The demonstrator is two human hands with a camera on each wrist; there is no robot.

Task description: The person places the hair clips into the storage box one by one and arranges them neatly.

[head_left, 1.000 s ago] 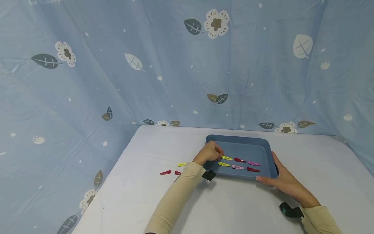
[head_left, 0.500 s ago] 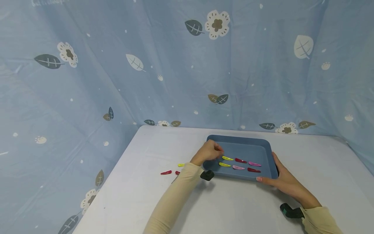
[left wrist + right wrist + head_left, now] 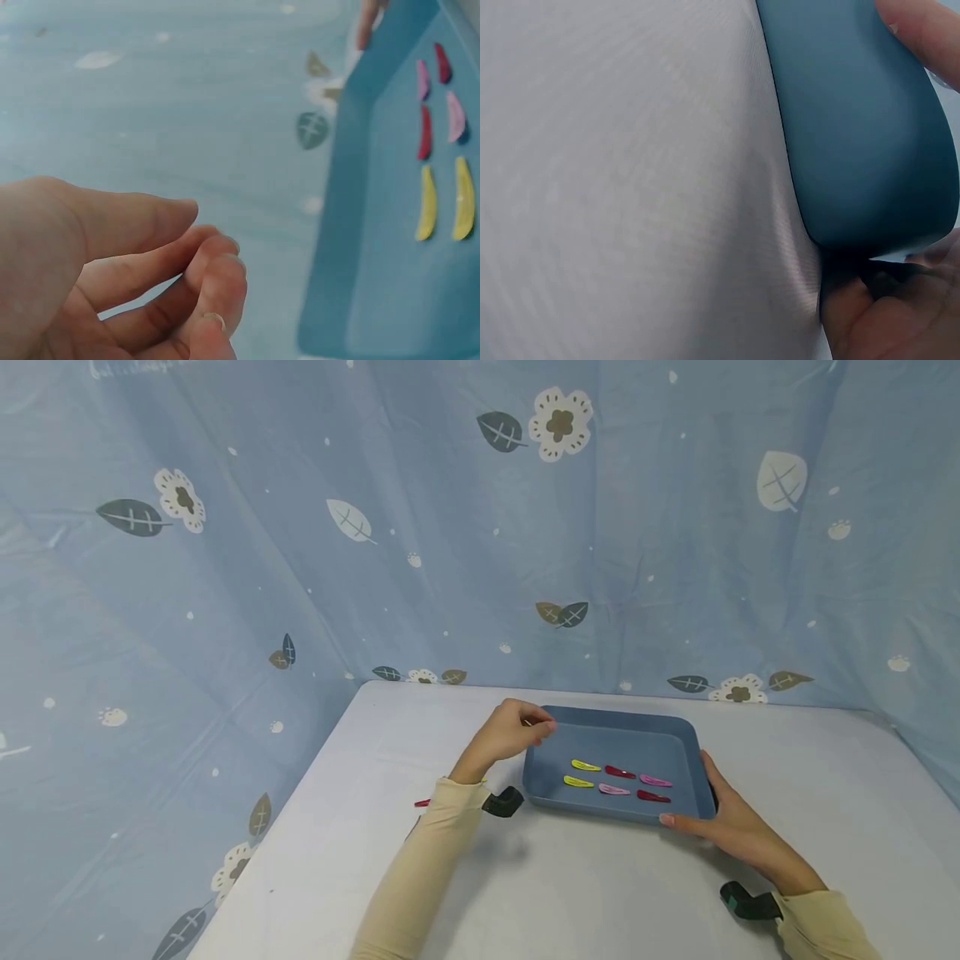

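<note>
A blue tray (image 3: 607,721) on the white table holds two rows of snap hair clips. Yellow clips (image 3: 578,782) lie at the left, then dark red clips (image 3: 620,772) and pink clips (image 3: 614,789) toward the right. My left hand (image 3: 512,731) is over the tray's left edge. Its fingers are loosely bent with nothing between them, as the left wrist view shows of the thumb and fingertips (image 3: 226,281). My right hand (image 3: 731,827) grips the tray's near right corner, thumb on the rim and the other fingers around the side, partly hidden.
A red clip (image 3: 422,803) lies on the table left of the tray, and the left sleeve hides most of the others there. Blue patterned cloth (image 3: 420,527) hangs behind and to the left of the white table (image 3: 600,885).
My left hand has moved up and left, away from the yellow clips in the tray, which stay in place. My right hand keeps its hold on the tray corner.
</note>
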